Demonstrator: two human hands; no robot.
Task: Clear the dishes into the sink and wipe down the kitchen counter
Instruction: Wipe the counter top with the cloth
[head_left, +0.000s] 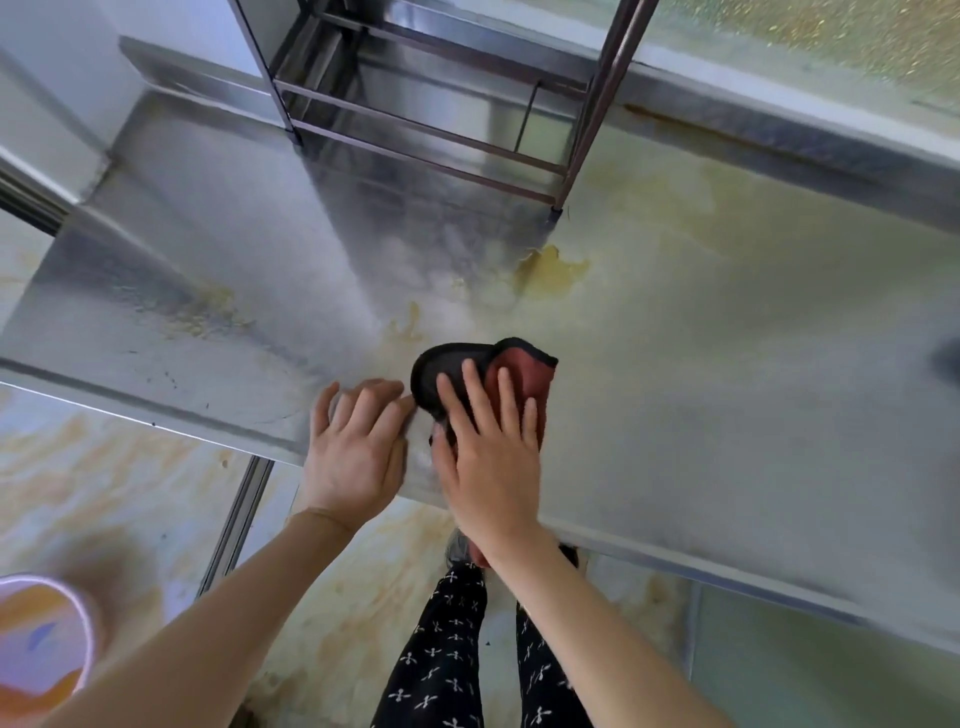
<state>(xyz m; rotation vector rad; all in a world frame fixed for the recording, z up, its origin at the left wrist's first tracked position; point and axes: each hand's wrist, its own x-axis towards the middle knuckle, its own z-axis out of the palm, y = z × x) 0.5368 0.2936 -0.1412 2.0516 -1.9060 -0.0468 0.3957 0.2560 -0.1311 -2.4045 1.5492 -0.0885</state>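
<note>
A red and dark grey cloth (524, 371) lies folded on the steel kitchen counter (701, 415), close to its near edge. My right hand (488, 457) lies flat on the cloth with the fingers spread, pressing it onto the counter. My left hand (356, 441) rests just left of the cloth at the counter's edge, fingers bent, fingertips touching the cloth's dark side. Yellowish stains (550, 270) mark the counter beyond the cloth. No dishes or sink are in view.
A dark metal rack (426, 135) stands at the back of the counter against the wall. A pink-rimmed bucket (47, 639) sits on the stained floor at lower left. My legs in patterned black trousers (441, 649) stand below the counter edge.
</note>
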